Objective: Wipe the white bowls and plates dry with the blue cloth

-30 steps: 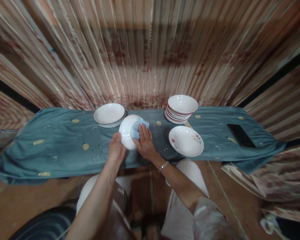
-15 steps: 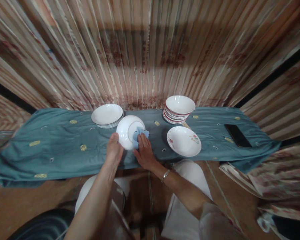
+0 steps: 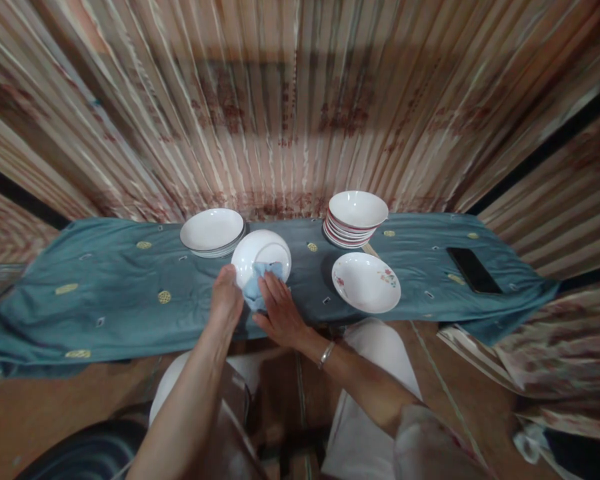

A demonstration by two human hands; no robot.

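A white bowl [image 3: 253, 245] is tilted with its underside and foot ring facing me. Its left edge is gripped by my left hand [image 3: 226, 298], thumb on the outer side and the other fingers hidden behind. My right hand [image 3: 281, 311] presses a light blue cloth [image 3: 257, 289] against the lower part of the underside. Behind the bowl to the left stands a stack of white dark-rimmed plates [image 3: 213, 230]. On the right are a stack of red-rimmed white bowls [image 3: 359, 210] and, nearer me, a white plate with painted flowers [image 3: 365, 283].
A blue-green cloth with yellow motifs covers the long narrow table [image 3: 130, 293]. A black phone [image 3: 474, 271] lies towards its right end. Pleated patterned curtains [image 3: 300, 120] hang behind and at both sides. My knees are below the front edge.
My right hand has slid the cloth left and slightly down across the bowl's underside. My left hand keeps its grip on the bowl, which has hardly moved.
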